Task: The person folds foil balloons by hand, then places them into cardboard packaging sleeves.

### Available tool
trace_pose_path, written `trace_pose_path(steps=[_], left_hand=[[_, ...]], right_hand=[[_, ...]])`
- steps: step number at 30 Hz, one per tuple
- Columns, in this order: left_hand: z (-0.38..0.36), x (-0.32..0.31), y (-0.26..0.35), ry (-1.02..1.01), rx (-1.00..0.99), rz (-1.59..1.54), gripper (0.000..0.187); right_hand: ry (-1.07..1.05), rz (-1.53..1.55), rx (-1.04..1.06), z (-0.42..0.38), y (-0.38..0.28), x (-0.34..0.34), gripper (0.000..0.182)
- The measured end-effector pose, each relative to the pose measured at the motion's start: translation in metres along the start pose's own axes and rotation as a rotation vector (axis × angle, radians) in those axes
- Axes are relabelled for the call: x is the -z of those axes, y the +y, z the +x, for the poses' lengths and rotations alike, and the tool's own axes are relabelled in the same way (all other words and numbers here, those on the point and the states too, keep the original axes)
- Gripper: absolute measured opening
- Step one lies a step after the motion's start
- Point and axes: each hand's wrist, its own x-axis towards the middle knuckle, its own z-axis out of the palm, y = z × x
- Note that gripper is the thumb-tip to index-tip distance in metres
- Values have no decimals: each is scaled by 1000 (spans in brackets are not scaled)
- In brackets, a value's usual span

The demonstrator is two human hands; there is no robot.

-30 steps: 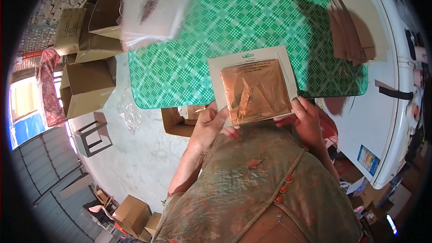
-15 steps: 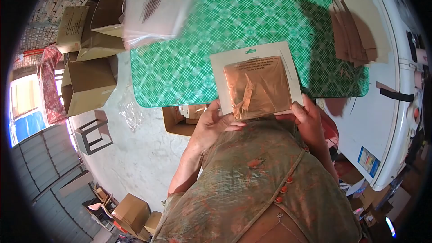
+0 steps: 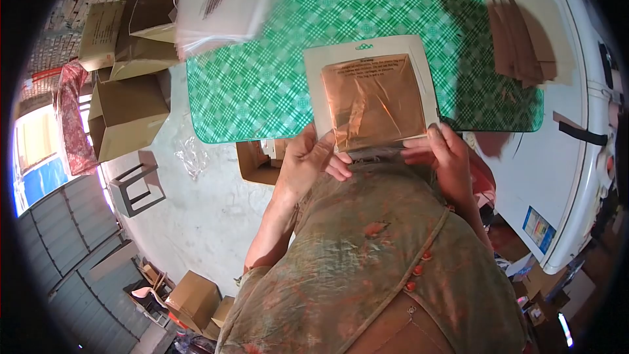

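Note:
A flat packet (image 3: 373, 101) with a pale backing card, a hang hole at its top and a shiny copper-coloured content under clear plastic is held up in front of my body. Printed warning text runs across its upper part. My left hand (image 3: 311, 157) pinches the lower left corner, thumb on the front. At the lower right edge, my right hand (image 3: 442, 151) grips with the thumb in front and fingers behind. Behind the packet lies the green checked tablecloth (image 3: 354, 6).
A stack of clear plastic bags (image 3: 226, 0) lies at the table's far left, and brown cards (image 3: 524, 36) at the right. Open cardboard boxes (image 3: 128, 115) stand to the left. Another box (image 3: 255, 170) sits below the table edge. A grey frame (image 3: 137, 188) rests on the floor.
The packet and both hands have shifted slightly upward in view, with the packet tilted a little differently. Both hands keep their hold; the left fingers curl more below the packet's edge.

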Motion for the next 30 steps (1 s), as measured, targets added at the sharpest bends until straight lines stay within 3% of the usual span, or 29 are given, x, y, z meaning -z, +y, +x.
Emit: trace_pose_path(steps=[2,3,6,7,9,14,30], left_hand=[[3,-1,1,7,-9,-49,40],[4,-1,1,5,-12,-64,41],[5,-3,2,10,-7,-49,43],[5,-5,3,9,-5,-34,43],[6,-8,3,32,25,-14,42],[4,-12,5,21,40,-1,40],[1,1,-6,-44,62,7,41]], right_hand=[[93,-391,186,-1,1,4,34],[235,-476,313,-4,2,1,45],[372,-1124,800,-4,-12,5,63],[361,-1133,967,1,-13,-1,72],[222,-1114,1097,7,-18,-17,69],[118,-1079,1128,26,-8,-44,69],[-9,-1041,1009,46,-12,-43,66]])
